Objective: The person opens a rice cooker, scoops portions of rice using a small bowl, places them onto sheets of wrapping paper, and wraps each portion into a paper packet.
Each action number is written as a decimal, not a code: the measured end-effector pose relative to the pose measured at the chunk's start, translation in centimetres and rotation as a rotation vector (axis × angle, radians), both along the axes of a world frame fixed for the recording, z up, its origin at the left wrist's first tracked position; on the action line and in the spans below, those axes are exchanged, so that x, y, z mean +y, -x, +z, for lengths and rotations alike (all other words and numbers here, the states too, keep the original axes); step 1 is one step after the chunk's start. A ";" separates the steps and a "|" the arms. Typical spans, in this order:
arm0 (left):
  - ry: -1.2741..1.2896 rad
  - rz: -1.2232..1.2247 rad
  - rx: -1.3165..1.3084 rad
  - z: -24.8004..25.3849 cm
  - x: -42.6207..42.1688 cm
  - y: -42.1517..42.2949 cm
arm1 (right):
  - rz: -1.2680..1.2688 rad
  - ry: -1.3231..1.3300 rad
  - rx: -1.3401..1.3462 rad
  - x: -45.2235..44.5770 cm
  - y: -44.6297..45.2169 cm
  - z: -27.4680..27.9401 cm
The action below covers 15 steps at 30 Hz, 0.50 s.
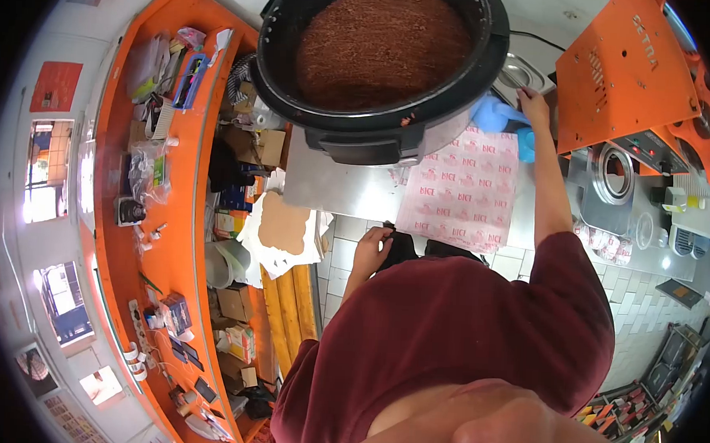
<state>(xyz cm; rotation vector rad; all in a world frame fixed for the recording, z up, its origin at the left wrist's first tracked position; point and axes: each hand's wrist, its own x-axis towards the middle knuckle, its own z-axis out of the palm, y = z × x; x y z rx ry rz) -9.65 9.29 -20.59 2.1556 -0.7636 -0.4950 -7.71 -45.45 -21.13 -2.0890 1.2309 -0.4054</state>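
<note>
A large black round cooker pot [375, 127] full of brown shredded or grainy food [382, 48] stands in front of me. My right hand [533, 102] is stretched forward, its fingers closed at the edge of a shallow metal tray [522, 74]. A blue cloth-like thing [494, 114] lies just left of that hand. Printed paper sheets [459, 186] lie on the metal table [341, 181], nearer to me. Low at my left side, my left hand [372, 247] has curled fingers against a black cloth-like thing [397, 251]; part of its grip is hidden.
An orange machine [619, 75] stands at the right, beside a round metal container [613, 177]. Orange shelves [184, 238] with boxes and bags run along the left. A stack of white-edged cardboard [283, 226] sits between shelves and table.
</note>
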 end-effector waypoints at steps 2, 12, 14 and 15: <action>0.010 0.009 0.001 -0.7 0.6 -0.8 | 0.009 0.225 0.070 1.5 2.1 0.3; 0.041 -0.115 -0.183 2.4 1.9 -7.8 | -0.118 0.307 -0.104 9.4 10.0 -4.5; 0.036 -0.220 -0.259 4.5 1.5 -9.1 | -0.169 0.246 -0.109 10.0 10.5 -3.4; 0.047 -0.210 -0.262 5.9 1.2 -9.5 | -0.242 0.175 -0.124 10.1 10.8 -3.1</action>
